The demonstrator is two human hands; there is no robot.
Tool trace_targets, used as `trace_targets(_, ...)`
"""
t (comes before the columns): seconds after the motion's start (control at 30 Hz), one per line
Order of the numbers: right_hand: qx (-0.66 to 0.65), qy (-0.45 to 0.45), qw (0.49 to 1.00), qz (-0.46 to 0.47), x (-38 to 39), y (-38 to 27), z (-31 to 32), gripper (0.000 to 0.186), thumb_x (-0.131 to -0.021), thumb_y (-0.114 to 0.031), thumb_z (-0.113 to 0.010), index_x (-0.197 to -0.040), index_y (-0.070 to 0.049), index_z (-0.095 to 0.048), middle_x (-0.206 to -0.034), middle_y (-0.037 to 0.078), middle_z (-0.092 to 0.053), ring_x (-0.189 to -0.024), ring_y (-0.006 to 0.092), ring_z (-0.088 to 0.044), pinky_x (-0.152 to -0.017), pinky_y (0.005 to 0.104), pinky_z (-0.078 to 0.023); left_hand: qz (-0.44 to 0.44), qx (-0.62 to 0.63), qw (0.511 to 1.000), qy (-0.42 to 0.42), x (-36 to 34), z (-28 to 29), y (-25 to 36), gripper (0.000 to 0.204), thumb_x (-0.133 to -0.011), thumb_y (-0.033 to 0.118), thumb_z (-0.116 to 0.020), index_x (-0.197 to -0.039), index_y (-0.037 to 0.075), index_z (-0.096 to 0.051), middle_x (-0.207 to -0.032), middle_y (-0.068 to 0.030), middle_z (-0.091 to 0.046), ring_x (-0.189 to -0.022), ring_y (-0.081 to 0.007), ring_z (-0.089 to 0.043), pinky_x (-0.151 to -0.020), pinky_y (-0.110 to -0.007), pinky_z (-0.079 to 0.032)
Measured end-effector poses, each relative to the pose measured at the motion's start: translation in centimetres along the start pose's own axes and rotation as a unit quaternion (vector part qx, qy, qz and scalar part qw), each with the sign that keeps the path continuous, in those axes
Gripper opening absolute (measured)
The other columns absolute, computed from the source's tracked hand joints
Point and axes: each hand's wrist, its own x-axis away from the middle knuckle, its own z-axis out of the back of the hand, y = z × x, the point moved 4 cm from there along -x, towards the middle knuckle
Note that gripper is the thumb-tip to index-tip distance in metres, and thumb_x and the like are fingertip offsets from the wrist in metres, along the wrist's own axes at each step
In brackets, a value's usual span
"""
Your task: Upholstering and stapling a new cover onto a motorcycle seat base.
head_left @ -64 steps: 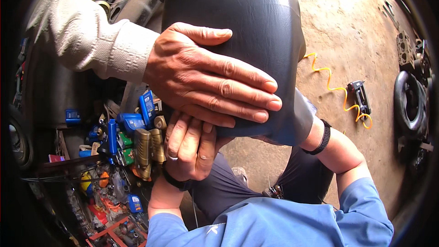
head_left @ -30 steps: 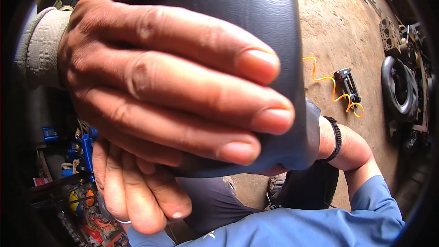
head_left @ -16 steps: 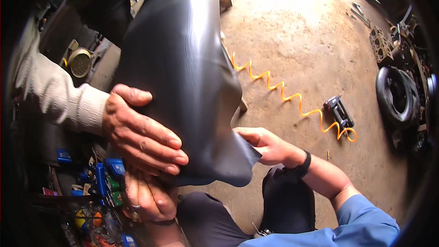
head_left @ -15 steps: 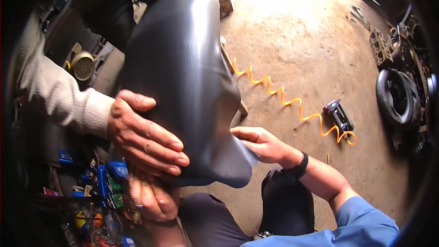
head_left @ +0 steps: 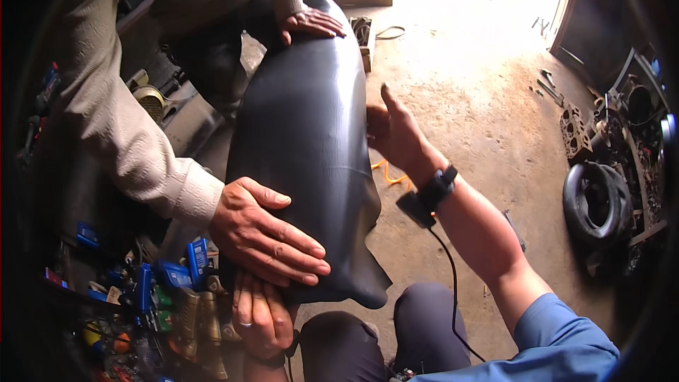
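Right now, I have the left hand (head_left: 263, 318) clasping the near edge of the long, glossy black leathery seat (head_left: 300, 127), stretching ahead of that grip; my right hand (head_left: 399, 136), unclenched, flanks it.

Black cover (head_left: 300, 120): laid lengthwise, smooth, gloss caught along its upper right side!
Loose corner (head_left: 368, 284): 1, flared out at near right!

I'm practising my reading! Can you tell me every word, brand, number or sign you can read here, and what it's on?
None can be read clearly.
Blue bottle: print too small and blurred.
Gold bottles: too blurred to read.
Black cover: no words showing.
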Motion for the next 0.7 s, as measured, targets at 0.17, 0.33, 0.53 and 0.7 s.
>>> trace_targets(0.17,0.001,0.003,0.998,0.069,-4.3,-1.3,-1.6,0.063,-0.107,-0.061,-0.05,-0.13,-0.005,-0.068,-0.123,0.008,-0.073,-0.103,0.0172,-0.069,-0.094,0.0346,-0.053,-0.032,0.01,0.998,0.051,-0.8,-0.1,-1.0,0.037,-0.104,0.017,-0.068,-0.113,-0.018,-0.058,-0.113,-0.0249,-0.059,-0.11,-0.0412,-0.066,-0.092,-0.054,-0.066)
trace_targets(0.33,0.058,-0.011,0.997,0.054,-5.2,-2.8,-0.7,0.042,-0.106,-0.043,-0.063,-0.128,-0.008,-0.068,-0.114,0.003,-0.076,-0.095,0.0124,-0.073,-0.083,0.0315,-0.06,0.014,0.061,0.998,0.02,-1.7,-2.6,-3.0,0.033,-0.099,0.019,-0.074,-0.113,-0.01,-0.067,-0.104,-0.0136,-0.069,-0.105,-0.0325,-0.071,-0.094,-0.044,-0.062)
trace_targets(0.53,0.022,0.009,0.999,0.037,-5.2,-3.5,-3.2,0.036,-0.106,-0.036,-0.065,-0.126,-0.007,-0.068,-0.111,0.003,-0.077,-0.09,0.0132,-0.074,-0.08,0.031,-0.061,0.122,0.104,0.985,0.065,-6.8,-4.5,-8.1,0.035,-0.1,0.02,-0.072,-0.116,-0.01,-0.067,-0.107,-0.0147,-0.07,-0.106,-0.0312,-0.071,-0.095,-0.043,-0.06)
trace_targets(0.7,0.037,0.001,0.998,0.044,-4.7,-3.7,-3.0,0.036,-0.107,-0.034,-0.063,-0.128,-0.005,-0.066,-0.113,0.005,-0.076,-0.097,0.0135,-0.074,-0.088,0.0331,-0.061,0.198,0.144,0.965,0.089,-12.1,-7.6,-13.0,0.036,-0.101,0.021,-0.071,-0.119,-0.009,-0.067,-0.111,-0.0156,-0.07,-0.106,-0.03,-0.07,-0.096,-0.043,-0.059)
